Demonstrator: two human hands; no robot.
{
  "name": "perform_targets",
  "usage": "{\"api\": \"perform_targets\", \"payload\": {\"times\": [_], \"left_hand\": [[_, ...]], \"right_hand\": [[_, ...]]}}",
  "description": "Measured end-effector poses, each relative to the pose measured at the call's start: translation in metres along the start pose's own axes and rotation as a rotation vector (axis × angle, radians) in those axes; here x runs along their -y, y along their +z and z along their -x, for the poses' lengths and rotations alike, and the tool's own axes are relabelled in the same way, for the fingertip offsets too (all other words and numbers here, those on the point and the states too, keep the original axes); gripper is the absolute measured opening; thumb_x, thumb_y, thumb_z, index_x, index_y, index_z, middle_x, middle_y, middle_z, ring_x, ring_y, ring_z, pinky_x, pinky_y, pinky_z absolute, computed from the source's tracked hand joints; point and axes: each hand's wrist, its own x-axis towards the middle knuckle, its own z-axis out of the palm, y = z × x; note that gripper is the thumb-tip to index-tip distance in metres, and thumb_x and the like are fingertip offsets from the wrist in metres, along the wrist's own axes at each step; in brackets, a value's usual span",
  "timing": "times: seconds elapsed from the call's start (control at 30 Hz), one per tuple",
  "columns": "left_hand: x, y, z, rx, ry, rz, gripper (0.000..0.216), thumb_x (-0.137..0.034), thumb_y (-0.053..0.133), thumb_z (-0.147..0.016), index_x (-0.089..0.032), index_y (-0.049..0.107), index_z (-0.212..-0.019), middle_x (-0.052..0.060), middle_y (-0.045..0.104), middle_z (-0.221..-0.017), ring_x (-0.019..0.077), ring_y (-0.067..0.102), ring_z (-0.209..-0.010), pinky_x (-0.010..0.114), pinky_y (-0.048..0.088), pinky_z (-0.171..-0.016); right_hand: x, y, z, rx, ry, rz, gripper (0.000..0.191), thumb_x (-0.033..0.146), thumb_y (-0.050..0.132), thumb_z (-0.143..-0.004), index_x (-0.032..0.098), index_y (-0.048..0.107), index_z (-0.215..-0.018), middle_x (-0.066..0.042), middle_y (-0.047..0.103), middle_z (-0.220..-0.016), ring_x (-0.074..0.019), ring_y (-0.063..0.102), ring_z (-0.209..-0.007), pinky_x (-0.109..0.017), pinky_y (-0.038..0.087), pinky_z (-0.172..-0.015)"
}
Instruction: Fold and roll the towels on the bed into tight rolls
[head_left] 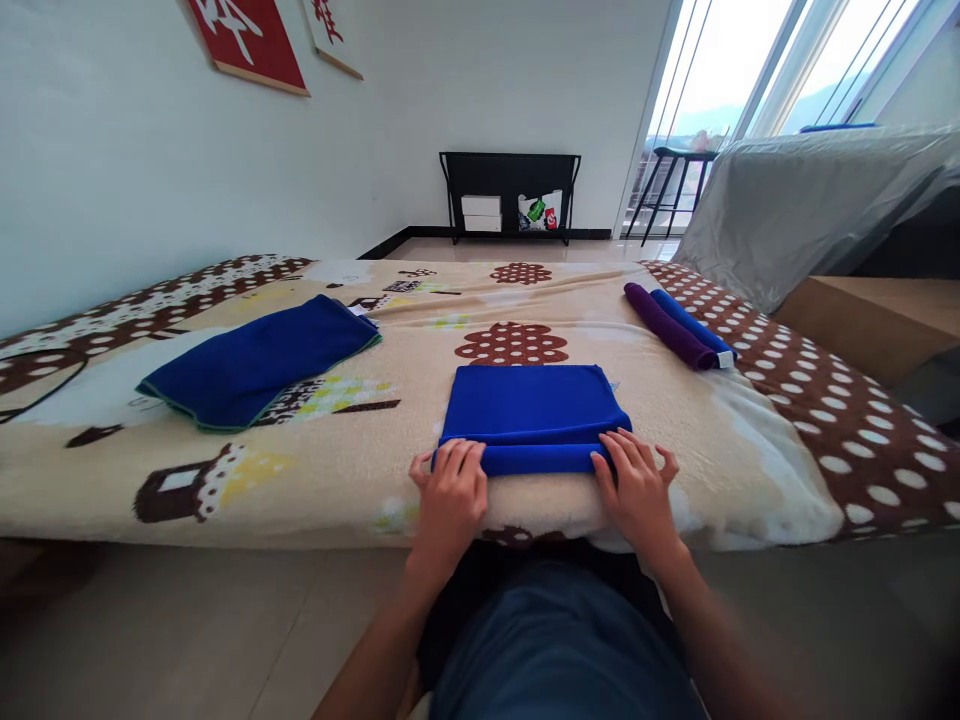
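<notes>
A bright blue towel [531,398] lies folded flat near the front edge of the bed, its near end turned up into a thick roll. At the roll's left end, my left hand [454,492] curls its fingers over the cloth. My right hand [637,485] grips the other end the same way, thumb on the near side. To the left, a darker blue towel [266,362] with a green edge is spread out loosely. Over on the right, a purple rolled towel [670,326] rests beside a blue rolled towel [694,325]; a white tag shows at their near ends.
A patterned fleece blanket [360,450] covers the bed, with brown polka-dot borders. Beyond it stands a black rack [511,185] against the wall. On the right are a cardboard box [870,325], plastic-covered furniture [817,190] and a dark stool [679,175] by the window.
</notes>
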Motion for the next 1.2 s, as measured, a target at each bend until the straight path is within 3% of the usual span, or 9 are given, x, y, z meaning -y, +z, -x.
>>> {"api": "perform_targets", "payload": {"times": [0.13,0.23,0.47,0.53,0.67,0.77,0.87,1.1,1.2], "left_hand": [[-0.038,0.012,-0.014,0.188,0.241,0.117,0.040,-0.010,0.043,-0.093,-0.013,0.061,-0.128,0.012,0.068,-0.129,0.0247,0.061,-0.120,0.043,0.038,-0.106],[-0.045,0.020,-0.021,0.238,0.254,0.138,0.039,-0.018,0.041,-0.098,-0.011,0.059,-0.132,0.013,0.066,-0.133,0.0242,0.060,-0.122,0.041,0.040,-0.108],[0.025,0.003,-0.008,0.160,0.048,0.090,0.036,-0.032,0.040,-0.104,-0.016,0.064,-0.125,0.010,0.069,-0.129,0.0245,0.063,-0.121,0.045,0.041,-0.106],[0.032,-0.001,-0.005,0.119,0.006,0.043,0.034,-0.031,0.041,-0.103,-0.016,0.065,-0.122,0.011,0.070,-0.126,0.0262,0.064,-0.119,0.050,0.038,-0.106],[0.002,0.005,-0.013,0.084,0.023,0.019,0.029,-0.023,0.043,-0.101,-0.015,0.068,-0.113,0.009,0.075,-0.115,0.0256,0.067,-0.111,0.053,0.032,-0.109],[-0.033,0.017,-0.027,0.198,0.145,0.086,0.032,-0.021,0.043,-0.100,-0.013,0.067,-0.119,0.011,0.073,-0.121,0.0243,0.066,-0.112,0.045,0.041,-0.103],[-0.045,0.025,-0.034,0.284,0.211,0.085,0.038,-0.021,0.040,-0.101,-0.010,0.062,-0.129,0.013,0.065,-0.135,0.0252,0.060,-0.126,0.042,0.044,-0.103],[0.023,0.009,-0.016,0.194,-0.020,0.003,0.040,-0.034,0.039,-0.103,-0.015,0.065,-0.126,0.011,0.066,-0.135,0.0268,0.057,-0.130,0.047,0.041,-0.106],[0.032,0.001,-0.013,0.141,-0.067,-0.047,0.035,-0.030,0.041,-0.102,-0.017,0.067,-0.121,0.011,0.069,-0.130,0.0300,0.058,-0.129,0.057,0.030,-0.112]], "right_hand": [[0.043,0.007,-0.010,0.130,-0.130,-0.129,0.032,0.030,0.042,-0.104,0.018,0.064,-0.125,-0.008,0.070,-0.125,-0.0202,0.060,-0.119,-0.041,0.026,-0.110],[0.055,0.012,-0.017,0.202,-0.130,-0.136,0.036,0.030,0.037,-0.106,0.018,0.062,-0.128,-0.009,0.068,-0.129,-0.0201,0.060,-0.120,-0.040,0.029,-0.110],[-0.008,0.006,-0.012,0.141,0.045,0.057,0.042,0.042,0.036,-0.106,0.017,0.064,-0.124,-0.011,0.066,-0.131,-0.0259,0.058,-0.123,-0.047,0.026,-0.110],[-0.018,0.004,-0.009,0.131,0.077,0.102,0.041,0.041,0.036,-0.106,0.016,0.064,-0.123,-0.012,0.066,-0.131,-0.0272,0.058,-0.121,-0.049,0.026,-0.109],[0.003,0.005,-0.013,0.113,0.126,0.119,0.036,0.032,0.036,-0.105,0.017,0.068,-0.115,-0.013,0.066,-0.130,-0.0281,0.058,-0.120,-0.053,0.023,-0.108],[0.036,0.008,-0.021,0.176,0.015,0.010,0.036,0.027,0.036,-0.104,0.018,0.067,-0.120,-0.011,0.065,-0.133,-0.0244,0.057,-0.124,-0.047,0.026,-0.109],[0.053,0.012,-0.028,0.274,-0.098,-0.083,0.039,0.028,0.035,-0.105,0.019,0.064,-0.129,-0.009,0.064,-0.135,-0.0202,0.057,-0.126,-0.039,0.032,-0.107],[-0.014,0.008,-0.024,0.214,0.093,0.087,0.043,0.040,0.036,-0.106,0.017,0.064,-0.129,-0.010,0.062,-0.138,-0.0244,0.056,-0.129,-0.043,0.034,-0.108],[-0.029,0.003,-0.019,0.169,0.100,0.148,0.040,0.036,0.039,-0.105,0.016,0.065,-0.126,-0.012,0.064,-0.135,-0.0274,0.055,-0.130,-0.050,0.028,-0.112]]}}
